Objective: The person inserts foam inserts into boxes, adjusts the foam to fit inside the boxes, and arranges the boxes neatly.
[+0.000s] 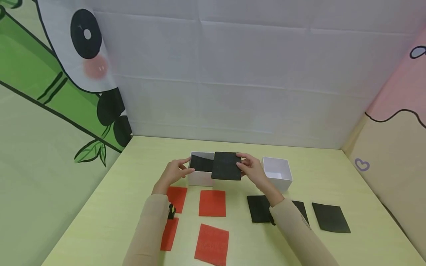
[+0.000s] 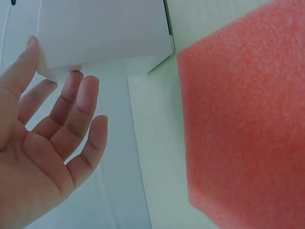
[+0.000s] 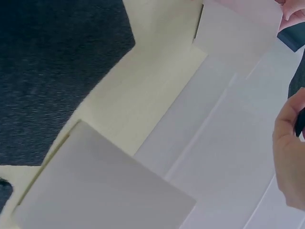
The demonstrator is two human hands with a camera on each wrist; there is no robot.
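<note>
Head view: right hand (image 1: 253, 170) pinches black foam square (image 1: 226, 166) over white box (image 1: 200, 177); left wrist view: left hand (image 2: 45, 143) fingers spread

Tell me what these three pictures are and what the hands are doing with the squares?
There is no machine here, just a person wearing three small cameras. The big picture comes from a camera on the head; the other two come from cameras on the wrists, so everything looks very close. On the yellow-green table lie red foam squares, black foam squares and two white boxes. The right hand holds a black square over the left box. The left hand touches that box with open fingers.
</note>
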